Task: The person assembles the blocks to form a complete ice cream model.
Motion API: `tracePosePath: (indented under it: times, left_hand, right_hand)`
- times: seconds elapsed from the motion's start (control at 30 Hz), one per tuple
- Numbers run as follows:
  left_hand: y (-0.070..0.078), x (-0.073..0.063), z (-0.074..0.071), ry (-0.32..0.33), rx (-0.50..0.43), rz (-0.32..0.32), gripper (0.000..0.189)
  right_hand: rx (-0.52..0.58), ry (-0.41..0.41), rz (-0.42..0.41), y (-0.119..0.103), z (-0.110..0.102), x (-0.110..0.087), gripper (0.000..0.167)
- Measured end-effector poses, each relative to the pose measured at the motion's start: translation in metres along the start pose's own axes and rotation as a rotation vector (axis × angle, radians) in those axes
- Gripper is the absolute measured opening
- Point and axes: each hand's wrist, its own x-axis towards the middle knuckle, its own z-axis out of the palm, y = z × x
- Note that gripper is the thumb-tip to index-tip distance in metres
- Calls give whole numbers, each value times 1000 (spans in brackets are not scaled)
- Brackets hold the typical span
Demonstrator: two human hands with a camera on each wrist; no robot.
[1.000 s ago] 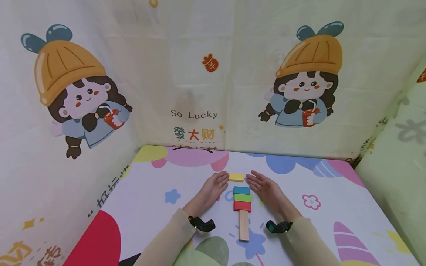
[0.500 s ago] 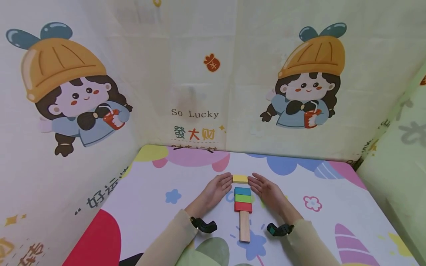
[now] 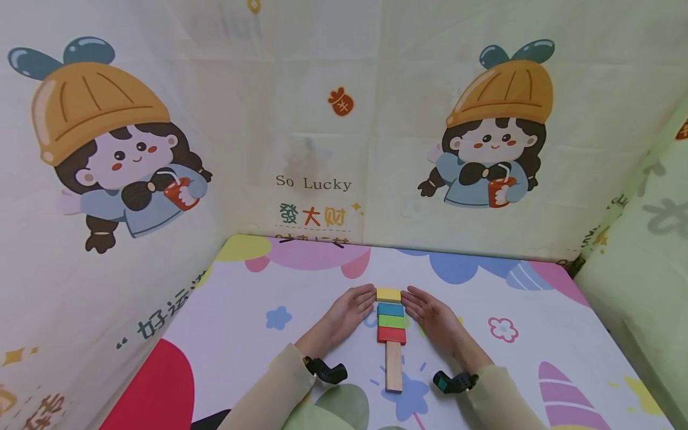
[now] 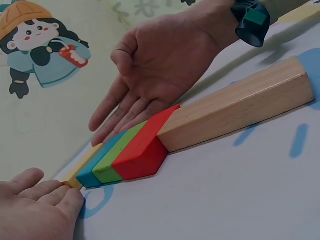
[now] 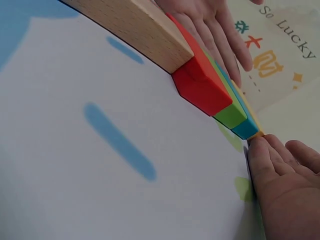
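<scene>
A yellow block (image 3: 389, 295) lies at the far end of a line of blocks, between the fingertips of both hands. My left hand (image 3: 348, 310) stands on edge with straight fingers against its left end. My right hand (image 3: 434, 313) mirrors it, straight fingertips at the right end. Just nearer than the yellow block come a blue block (image 3: 390, 309), a green block (image 3: 391, 321) and a red block (image 3: 391, 334), pressed side by side. From the red block, a long plain wooden block (image 3: 394, 366) runs toward me. In the left wrist view, the yellow block (image 4: 75, 172) sits close behind the blue one.
The blocks lie on a table with a colourful printed cover (image 3: 446, 394). Printed cloth walls (image 3: 387, 149) enclose the back and both sides. Black wrist cameras (image 3: 326, 370) are strapped to both wrists.
The right fingers have closed in on the yellow block's right end. Between both hands, the block has shifted a little right and then toward me, narrowing its gap to the blue block.
</scene>
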Motion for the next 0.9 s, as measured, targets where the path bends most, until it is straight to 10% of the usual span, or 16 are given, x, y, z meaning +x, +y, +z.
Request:
tracePosePath:
  times: [0.9]
  left_hand:
    - [-6, -16, 7, -3, 41, -20, 61]
  right_hand:
    - [-33, 78, 14, 6, 11, -14, 55]
